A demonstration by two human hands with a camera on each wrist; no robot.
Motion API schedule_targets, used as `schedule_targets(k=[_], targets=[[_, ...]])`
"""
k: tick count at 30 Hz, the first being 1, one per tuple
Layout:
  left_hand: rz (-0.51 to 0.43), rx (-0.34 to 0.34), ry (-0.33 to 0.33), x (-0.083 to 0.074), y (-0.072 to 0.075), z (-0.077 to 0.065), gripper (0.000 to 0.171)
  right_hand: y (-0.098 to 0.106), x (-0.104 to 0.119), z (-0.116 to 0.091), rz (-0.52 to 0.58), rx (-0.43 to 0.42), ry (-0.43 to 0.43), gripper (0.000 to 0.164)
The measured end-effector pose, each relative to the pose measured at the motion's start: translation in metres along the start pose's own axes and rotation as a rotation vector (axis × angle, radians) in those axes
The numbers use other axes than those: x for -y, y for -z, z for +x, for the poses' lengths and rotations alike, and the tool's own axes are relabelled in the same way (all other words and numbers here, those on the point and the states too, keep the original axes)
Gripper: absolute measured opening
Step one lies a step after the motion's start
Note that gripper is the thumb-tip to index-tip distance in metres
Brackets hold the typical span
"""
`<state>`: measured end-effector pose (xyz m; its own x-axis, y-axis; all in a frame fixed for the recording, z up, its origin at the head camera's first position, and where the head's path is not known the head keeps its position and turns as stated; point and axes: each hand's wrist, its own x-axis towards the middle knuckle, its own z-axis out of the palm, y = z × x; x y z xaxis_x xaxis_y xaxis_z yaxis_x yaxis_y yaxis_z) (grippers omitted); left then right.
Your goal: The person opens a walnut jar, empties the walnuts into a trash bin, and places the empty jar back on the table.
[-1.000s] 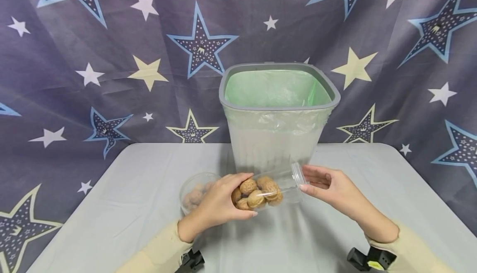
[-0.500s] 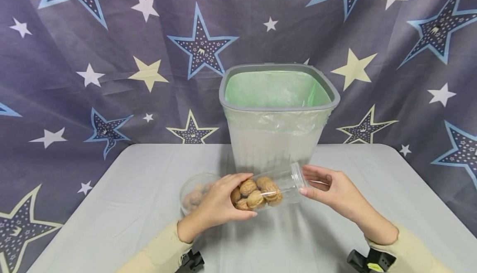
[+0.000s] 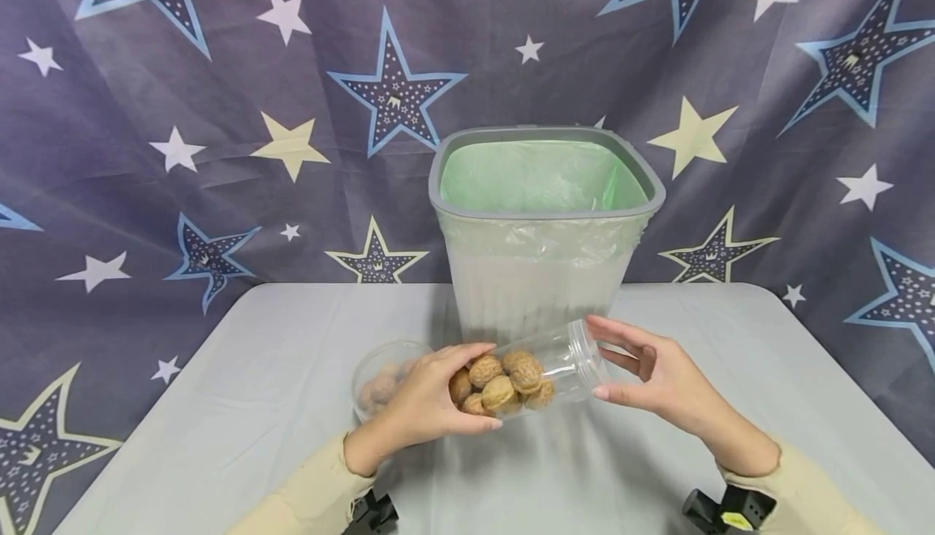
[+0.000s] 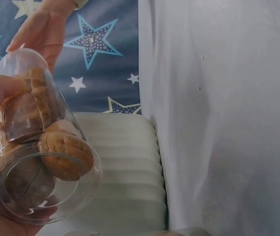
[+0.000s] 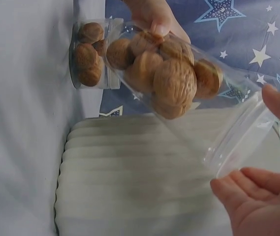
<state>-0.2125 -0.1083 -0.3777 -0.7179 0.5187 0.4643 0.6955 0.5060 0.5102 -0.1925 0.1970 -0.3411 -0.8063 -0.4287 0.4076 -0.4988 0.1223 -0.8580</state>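
A clear cylindrical jar (image 3: 558,356) lies tilted across the middle in the head view, holding several walnuts (image 3: 504,383). My left hand (image 3: 431,393) grips its bottom end, fingers over the top and thumb below. At the mouth end, my right hand (image 3: 661,373) has its fingertips and thumb on opposite edges of the clear lid (image 5: 240,132), palm turned toward it. The right wrist view shows the walnuts gathered toward the left hand's end of the jar. Part of a second clear jar (image 5: 112,51) with brown nuts is hidden behind my left hand in the head view.
A white bin (image 3: 536,283) with a grey rim and green liner stands just behind the hands on the pale table (image 3: 292,340). A star-patterned curtain (image 3: 219,97) hangs behind the table.
The lid end of the jar has turned slightly toward the camera. My right hand's fingers and thumb have spread a little wider around the lid. The left hand keeps its grip.
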Motion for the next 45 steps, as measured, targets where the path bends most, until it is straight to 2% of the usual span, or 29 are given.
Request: schedule_targets(k=[2,7,10,15,21,25,27,31,36,40,45], targets=[[-0.012,0.009,0.004,0.000,0.001,0.000,0.083,0.002,-0.002,-0.001,0.039,0.019,0.026,0.068],[-0.045,0.045,0.016,0.000,0.003,0.000,0.083,0.003,-0.004,0.000,0.113,0.080,0.156,0.072],[-0.078,0.070,0.020,0.000,0.003,0.001,0.082,0.004,-0.006,-0.001,0.099,0.119,0.201,0.076],[-0.147,0.103,0.025,0.001,0.005,0.001,0.080,0.007,-0.007,-0.001,0.061,0.166,0.225,0.081],[-0.200,0.131,0.043,0.001,0.005,0.000,0.078,0.008,-0.012,0.001,0.123,0.247,0.392,0.085],[-0.207,0.133,0.052,0.001,0.005,-0.001,0.078,0.008,-0.015,0.002,0.150,0.265,0.425,0.088],[-0.215,0.130,0.058,0.001,0.005,0.000,0.079,0.006,-0.017,0.002,0.169,0.245,0.426,0.090],[-0.229,0.127,0.076,0.001,0.004,0.000,0.077,-0.003,-0.020,0.000,0.212,0.152,0.346,0.087],[-0.220,0.110,0.102,0.002,0.004,0.000,0.077,-0.019,-0.016,-0.006,0.248,-0.026,0.184,0.072],[-0.185,0.086,0.109,0.002,0.003,0.000,0.077,-0.029,-0.009,-0.008,0.222,-0.180,0.054,0.062],[-0.153,0.070,0.109,0.003,0.002,0.000,0.077,-0.038,-0.001,-0.010,0.208,-0.272,-0.095,0.061]])
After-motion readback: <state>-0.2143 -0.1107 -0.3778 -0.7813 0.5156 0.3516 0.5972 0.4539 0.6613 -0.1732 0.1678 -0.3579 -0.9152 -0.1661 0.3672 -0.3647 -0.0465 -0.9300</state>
